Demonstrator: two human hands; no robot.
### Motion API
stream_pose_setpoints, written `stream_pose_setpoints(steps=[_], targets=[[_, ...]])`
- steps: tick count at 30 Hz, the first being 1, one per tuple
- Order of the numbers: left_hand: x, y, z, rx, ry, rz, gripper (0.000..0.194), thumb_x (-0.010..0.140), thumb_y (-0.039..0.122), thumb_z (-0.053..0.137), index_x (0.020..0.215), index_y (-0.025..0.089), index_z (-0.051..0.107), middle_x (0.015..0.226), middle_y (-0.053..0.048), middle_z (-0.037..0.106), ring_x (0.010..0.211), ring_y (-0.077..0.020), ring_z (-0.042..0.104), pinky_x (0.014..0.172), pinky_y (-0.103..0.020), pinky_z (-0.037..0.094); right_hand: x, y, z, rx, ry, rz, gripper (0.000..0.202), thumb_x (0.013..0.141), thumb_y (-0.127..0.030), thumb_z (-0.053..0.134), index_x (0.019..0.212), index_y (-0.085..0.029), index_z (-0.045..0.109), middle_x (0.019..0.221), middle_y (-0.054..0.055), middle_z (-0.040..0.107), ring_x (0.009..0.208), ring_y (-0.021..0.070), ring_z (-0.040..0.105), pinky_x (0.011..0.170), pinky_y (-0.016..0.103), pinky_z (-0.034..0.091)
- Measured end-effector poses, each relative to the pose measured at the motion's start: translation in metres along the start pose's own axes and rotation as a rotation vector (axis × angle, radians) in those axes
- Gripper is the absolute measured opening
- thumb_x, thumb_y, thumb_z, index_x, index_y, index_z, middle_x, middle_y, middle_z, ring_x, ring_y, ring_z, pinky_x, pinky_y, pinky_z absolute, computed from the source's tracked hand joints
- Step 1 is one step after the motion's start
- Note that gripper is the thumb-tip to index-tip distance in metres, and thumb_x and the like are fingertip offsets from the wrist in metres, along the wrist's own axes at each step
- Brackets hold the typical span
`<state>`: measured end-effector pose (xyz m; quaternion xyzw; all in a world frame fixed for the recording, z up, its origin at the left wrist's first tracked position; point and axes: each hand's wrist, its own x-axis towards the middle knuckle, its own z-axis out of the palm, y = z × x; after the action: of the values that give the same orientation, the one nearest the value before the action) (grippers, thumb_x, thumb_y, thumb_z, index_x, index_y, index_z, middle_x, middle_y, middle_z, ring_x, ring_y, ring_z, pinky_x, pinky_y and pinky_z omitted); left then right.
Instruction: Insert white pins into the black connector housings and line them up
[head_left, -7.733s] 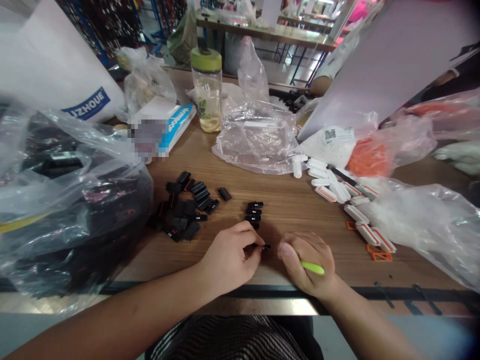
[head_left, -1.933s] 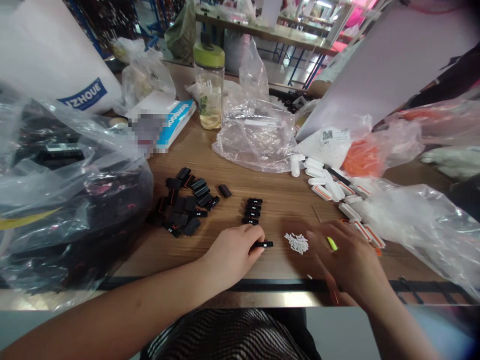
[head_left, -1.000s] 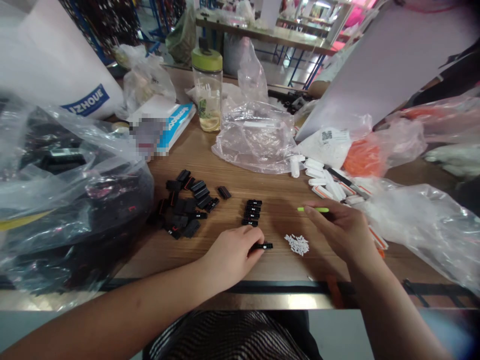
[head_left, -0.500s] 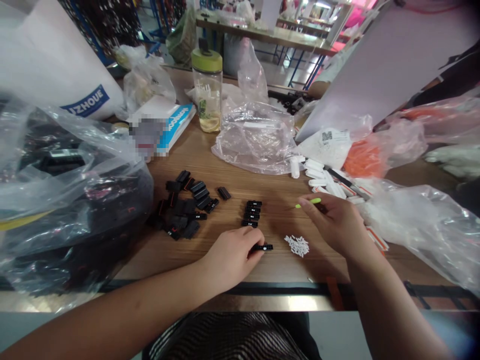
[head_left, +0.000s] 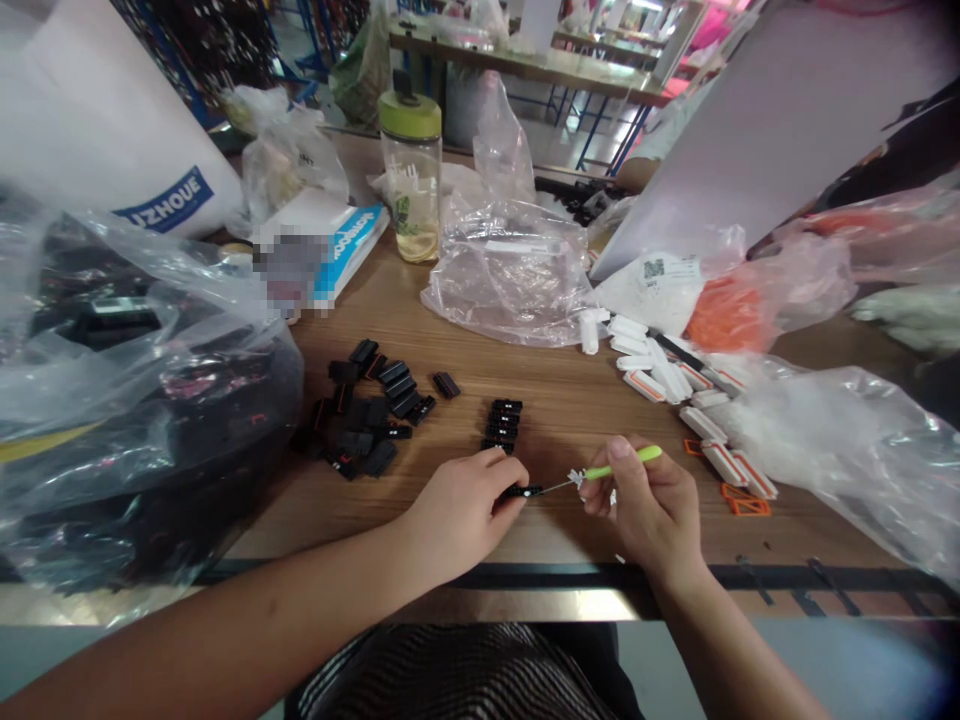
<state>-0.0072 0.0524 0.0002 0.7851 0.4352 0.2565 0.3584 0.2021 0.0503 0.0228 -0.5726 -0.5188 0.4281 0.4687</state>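
My left hand [head_left: 476, 510] is closed on a small black plastic part [head_left: 529, 491], whose right end sticks out past the fingers with a white spot on it. In my right hand [head_left: 646, 505] is a slim pick with a lime-green handle [head_left: 622, 465]. Its thin metal shaft reaches left to the end of the black part. A pile of tiny white pieces [head_left: 576, 478] lies under and beside the right fingers, which partly hide it. Just beyond the left hand, several similar black parts [head_left: 504, 419] stand in a neat stack-like row.
Loose black parts [head_left: 375, 420] are heaped at left, beside a large clear bag [head_left: 150, 420]. White and orange pieces [head_left: 660, 370] lie at right near more plastic bags [head_left: 832, 430]. A green-lidded bottle [head_left: 411, 180] and a crumpled bag [head_left: 514, 270] stand behind.
My right hand has moved left and toward me, bringing the pick's tip to the black part and covering some white pieces. My left hand has stayed nearly still, holding the part.
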Motion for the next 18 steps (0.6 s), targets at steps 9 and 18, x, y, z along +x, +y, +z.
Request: stream_pose_setpoints(steps=[9,18], targets=[[-0.0003,0.0009,-0.0006,0.016,-0.008,-0.004,0.007,0.087,0.013,0.060,0.090,0.019,0.061,0.086,0.000,0.058,0.066,-0.0123,0.055,0.060,-0.025,0.044,-0.0047,0.0059,0.0045,-0.088,0.007,-0.120,0.036,0.096,-0.045,0.055,0.073,-0.018,0.062,0.057,0.001,0.064,0.044,0.0118,0.059,0.043,0.022,0.050],[0.0008,0.0017,-0.0011,0.004,-0.004,-0.001,0.006,0.088,0.013,0.059,0.090,0.019,0.062,0.084,0.000,0.058,0.065,-0.0121,0.054,0.059,-0.025,0.043,-0.0054,0.0037,0.0062,-0.156,0.003,-0.173,0.035,0.097,-0.042,0.053,0.072,-0.018,0.062,0.056,0.001,0.064,0.043,0.0116,0.059,0.043,0.022,0.050]])
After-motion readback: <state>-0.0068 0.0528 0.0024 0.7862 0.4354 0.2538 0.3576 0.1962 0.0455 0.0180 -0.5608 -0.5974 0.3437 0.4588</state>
